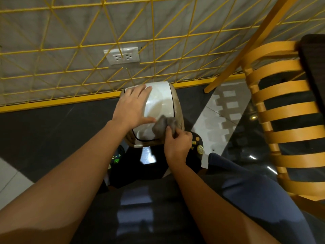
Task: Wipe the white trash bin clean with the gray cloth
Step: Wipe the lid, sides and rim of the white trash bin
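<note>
while pinched in right fingers (169,133), gray cloth (163,125) against white trash bin (159,101)

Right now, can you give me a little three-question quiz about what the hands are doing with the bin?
1. True or false: the left hand lies flat on the white trash bin.
2. Which hand pinches the gray cloth? A: the left hand. B: the right hand.
3. Fill in: the double wall socket sits behind a ____ wire grid.

Key: 1 true; 2 B; 3 yellow.
</note>
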A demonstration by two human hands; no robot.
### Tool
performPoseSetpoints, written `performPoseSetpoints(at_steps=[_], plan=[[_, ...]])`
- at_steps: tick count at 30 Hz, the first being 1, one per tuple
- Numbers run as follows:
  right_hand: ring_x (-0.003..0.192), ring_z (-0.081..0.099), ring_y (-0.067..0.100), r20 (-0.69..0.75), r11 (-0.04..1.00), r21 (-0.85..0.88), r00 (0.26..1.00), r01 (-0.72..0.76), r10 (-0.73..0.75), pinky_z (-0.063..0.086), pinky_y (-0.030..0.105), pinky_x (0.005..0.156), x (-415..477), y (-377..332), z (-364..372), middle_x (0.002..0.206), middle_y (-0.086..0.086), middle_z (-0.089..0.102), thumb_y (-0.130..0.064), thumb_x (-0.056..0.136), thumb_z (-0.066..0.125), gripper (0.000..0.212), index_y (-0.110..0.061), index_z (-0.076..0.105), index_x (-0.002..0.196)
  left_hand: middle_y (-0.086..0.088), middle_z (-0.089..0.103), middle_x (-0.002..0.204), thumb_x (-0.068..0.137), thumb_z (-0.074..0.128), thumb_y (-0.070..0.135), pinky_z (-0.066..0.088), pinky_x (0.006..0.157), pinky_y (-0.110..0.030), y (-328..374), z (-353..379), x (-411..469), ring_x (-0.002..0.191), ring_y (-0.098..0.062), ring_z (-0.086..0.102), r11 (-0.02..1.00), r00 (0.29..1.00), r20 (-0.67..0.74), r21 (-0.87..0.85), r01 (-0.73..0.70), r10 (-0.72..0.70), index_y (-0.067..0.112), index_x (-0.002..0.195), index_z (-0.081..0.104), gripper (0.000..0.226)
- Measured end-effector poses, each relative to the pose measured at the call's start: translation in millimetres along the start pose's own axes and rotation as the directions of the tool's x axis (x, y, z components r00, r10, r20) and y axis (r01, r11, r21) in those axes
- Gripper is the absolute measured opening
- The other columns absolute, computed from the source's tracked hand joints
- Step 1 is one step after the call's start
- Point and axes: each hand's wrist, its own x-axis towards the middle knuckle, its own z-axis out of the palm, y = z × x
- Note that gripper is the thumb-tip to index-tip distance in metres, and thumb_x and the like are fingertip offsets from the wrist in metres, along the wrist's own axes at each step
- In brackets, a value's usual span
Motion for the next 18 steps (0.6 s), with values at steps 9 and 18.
performPoseSetpoints(at_steps=[9, 18], plan=[[0.112, 0.042, 0.018, 0.022, 0.988, 0.118, 0.995, -0.103, 0.102, 0.021, 0.008, 0.094, -14, -22, 37, 0.134, 0.013, 0.03, -0.026, 0.098, 0.04, 0.047, -0.016, 0.031, 0.144, -0.004, 0.026, 0.151, 0.073, 0.073, 0.04, 0.026, 0.108, -0.038, -10, -11, 3, 0.127, -0.031, 0.031, 0.998, 0.996, 0.083, -0.053, -0.037, 0.042, 0.02, 0.146, 0.021, 0.092], [0.055, 0.053, 0.017, 0.387, 0.507, 0.519, 0.718, -0.688, 0.578, 0.044, 0.024, 0.045, 1, -11, 48, 0.079, 0.013, 0.06, -0.021, 0.097, 0.037, 0.034, -0.002, 0.054, 0.12, -0.001, 0.026, 0.151, 0.072, 0.074, 0.042, 0.027, 0.108, -0.038, -11, -8, 4, 0.128, -0.03, 0.029, 0.996, 0.996, 0.084, -0.087, -0.029, 0.037, 0.023, 0.146, 0.022, 0.092]])
